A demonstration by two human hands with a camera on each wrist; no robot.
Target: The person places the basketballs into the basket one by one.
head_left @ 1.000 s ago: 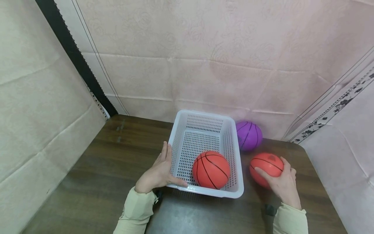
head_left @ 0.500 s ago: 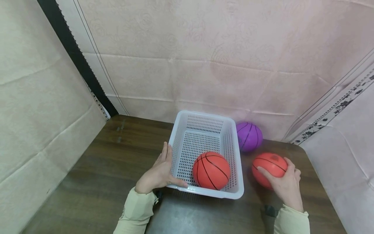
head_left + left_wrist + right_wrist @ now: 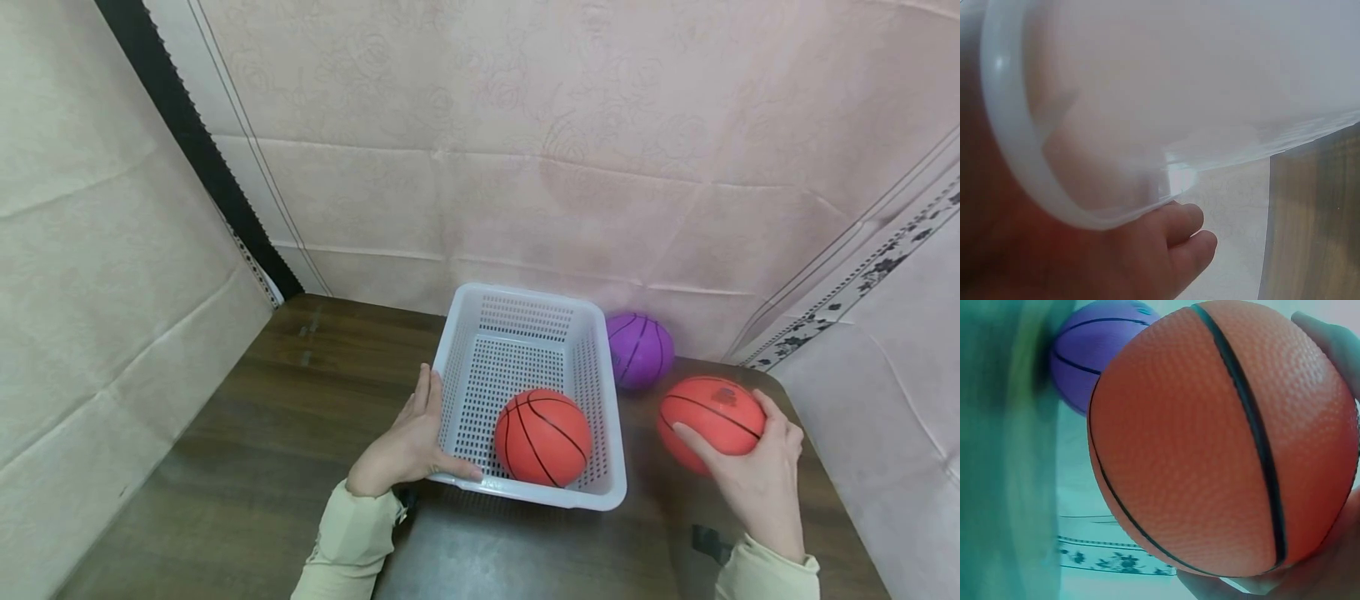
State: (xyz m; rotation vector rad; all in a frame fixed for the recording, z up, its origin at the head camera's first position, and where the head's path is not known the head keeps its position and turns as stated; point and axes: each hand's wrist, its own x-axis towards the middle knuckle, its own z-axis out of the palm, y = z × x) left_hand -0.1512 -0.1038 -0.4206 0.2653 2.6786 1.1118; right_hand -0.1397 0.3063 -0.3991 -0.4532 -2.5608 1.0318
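In the head view, my right hand grips an orange basketball with black lines, thumb on its near side and fingers round its right. In the right wrist view this ball fills the middle, with a gap between it and the tabletop. My left hand rests against the near left corner of a white perforated plastic basket, fingers straight along its side and thumb along the front rim. A second orange basketball lies inside the basket at its near end. Up close, the left wrist view shows the basket's translucent wall.
A purple basketball stands just right of the basket, near the back cloth. Everything sits on a dark wooden table, with light cloth also hanging at both sides. A small dark object shows by the right wrist.
My right hand has moved right and slightly up in the head view, carrying the orange basketball and rising off the table. The left hand and the basket have stayed still.
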